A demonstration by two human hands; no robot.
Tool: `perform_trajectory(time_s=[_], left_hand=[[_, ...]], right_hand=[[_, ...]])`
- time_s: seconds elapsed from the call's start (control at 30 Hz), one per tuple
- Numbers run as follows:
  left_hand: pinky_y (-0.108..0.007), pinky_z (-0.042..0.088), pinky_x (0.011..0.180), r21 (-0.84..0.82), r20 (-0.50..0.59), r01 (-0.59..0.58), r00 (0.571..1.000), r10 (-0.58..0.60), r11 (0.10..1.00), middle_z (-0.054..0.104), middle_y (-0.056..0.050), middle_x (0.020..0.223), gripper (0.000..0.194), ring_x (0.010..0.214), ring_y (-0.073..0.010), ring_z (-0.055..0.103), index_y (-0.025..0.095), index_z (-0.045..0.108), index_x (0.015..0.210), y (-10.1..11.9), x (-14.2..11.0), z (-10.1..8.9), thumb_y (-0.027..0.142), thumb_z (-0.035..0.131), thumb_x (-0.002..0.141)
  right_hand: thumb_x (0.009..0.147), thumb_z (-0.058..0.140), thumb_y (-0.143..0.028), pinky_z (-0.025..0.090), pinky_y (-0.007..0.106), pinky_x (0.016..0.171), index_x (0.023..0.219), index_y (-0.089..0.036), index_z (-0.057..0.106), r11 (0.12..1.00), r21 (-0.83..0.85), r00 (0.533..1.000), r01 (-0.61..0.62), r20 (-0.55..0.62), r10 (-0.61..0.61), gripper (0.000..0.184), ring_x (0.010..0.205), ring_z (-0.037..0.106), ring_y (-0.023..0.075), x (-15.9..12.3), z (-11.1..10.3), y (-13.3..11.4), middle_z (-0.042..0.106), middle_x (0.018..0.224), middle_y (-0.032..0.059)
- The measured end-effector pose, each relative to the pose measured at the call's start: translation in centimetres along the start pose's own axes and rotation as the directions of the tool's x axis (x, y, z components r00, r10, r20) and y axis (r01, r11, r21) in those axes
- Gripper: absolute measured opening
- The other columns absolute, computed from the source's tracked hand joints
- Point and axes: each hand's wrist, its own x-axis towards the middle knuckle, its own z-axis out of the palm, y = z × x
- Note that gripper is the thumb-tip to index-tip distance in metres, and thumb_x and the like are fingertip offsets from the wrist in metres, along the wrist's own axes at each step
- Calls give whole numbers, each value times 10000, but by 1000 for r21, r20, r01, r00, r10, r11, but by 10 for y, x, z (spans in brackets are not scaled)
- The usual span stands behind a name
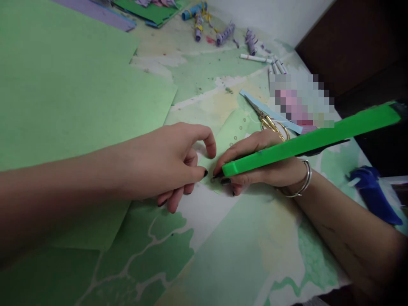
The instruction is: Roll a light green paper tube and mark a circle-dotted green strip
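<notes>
My right hand (258, 163) is wrapped round a long, flat, bright green tool (312, 142) with a dark lower side. The kind of tool is unclear, and its end nearest my fingers is partly hidden. That end is low over a narrow light green paper strip (228, 127), which carries a row of small ring-like marks. Just left of it hovers my left hand (183, 161), its thumb and forefinger apart and the other fingers curled, with nothing seen in it. Gold-handled scissors (269, 121) lie beyond my right hand, against a pale blue paper strip (287, 121).
Large light green paper sheets (79, 97) cover the left side of the patterned table. Curled purple paper rolls (225, 34), a blue roll (194, 10) and white markers (255, 58) lie at the back. A blue object (376, 199) is at the right edge.
</notes>
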Motion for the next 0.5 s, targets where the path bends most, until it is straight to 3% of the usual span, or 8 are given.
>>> perform_trajectory(time_s=[0.5], left_hand=[[-190, 286, 279, 48, 4, 9, 1000, -9, 999, 534, 58, 462, 373, 261, -103, 440, 229, 489, 1087, 1, 0, 0, 206, 543, 719]], right_hand=[[737, 670, -228, 541, 166, 505, 913, -86, 652, 1000, 23, 999, 14, -43, -13, 226, 525, 643, 107, 0, 3, -2, 646, 570, -4]])
